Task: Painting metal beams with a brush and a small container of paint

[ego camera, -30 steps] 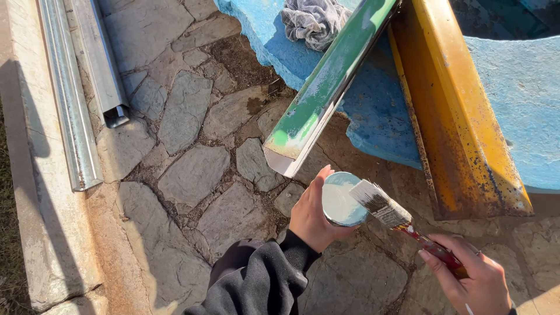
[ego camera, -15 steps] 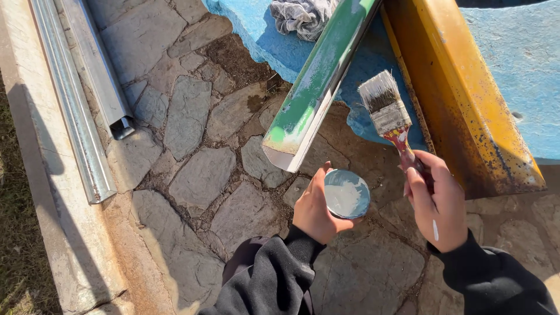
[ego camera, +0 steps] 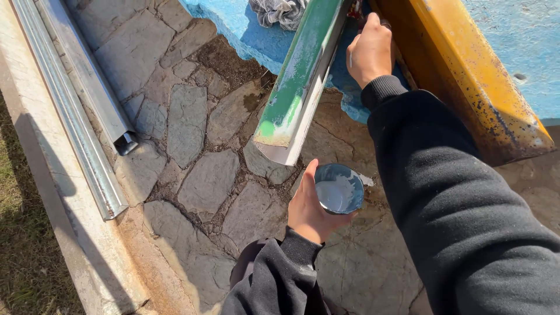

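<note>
Paint work has shifted from loading to applying: a second ago the right hand (ego camera: 370,49) held the brush over the small paint tin (ego camera: 339,188) low in the view, half a second ago it had lifted the bristles clear, and now it has reached up behind the green metal channel (ego camera: 300,81), its sleeve crossing the right side of the view. The brush itself is almost hidden; only a bit of reddish handle shows above the knuckles, and the bristles lie out of sight behind the channel, between it and the yellow rusted beam (ego camera: 466,76). That hand's grip is curled tight around the handle. The left hand (ego camera: 306,210) has stayed nearly where it was, fingers and thumb wrapped about the side of the tin, which it holds upright above the stone paving (ego camera: 198,175), its inside coated with pale grey-blue paint. The channel slants down from the top edge, with its lower open end just above and left of the tin; its green coat is scuffed pale in patches. It rests against a blue painted surface (ego camera: 233,23), where a crumpled grey rag (ego camera: 280,11) lies near the top. Two galvanised steel profiles (ego camera: 76,111) lie side by side on the paving at the left, well apart from both hands. Judging by the reach, the loaded brush is probably meeting the channel's far side, though contact cannot be seen.
</note>
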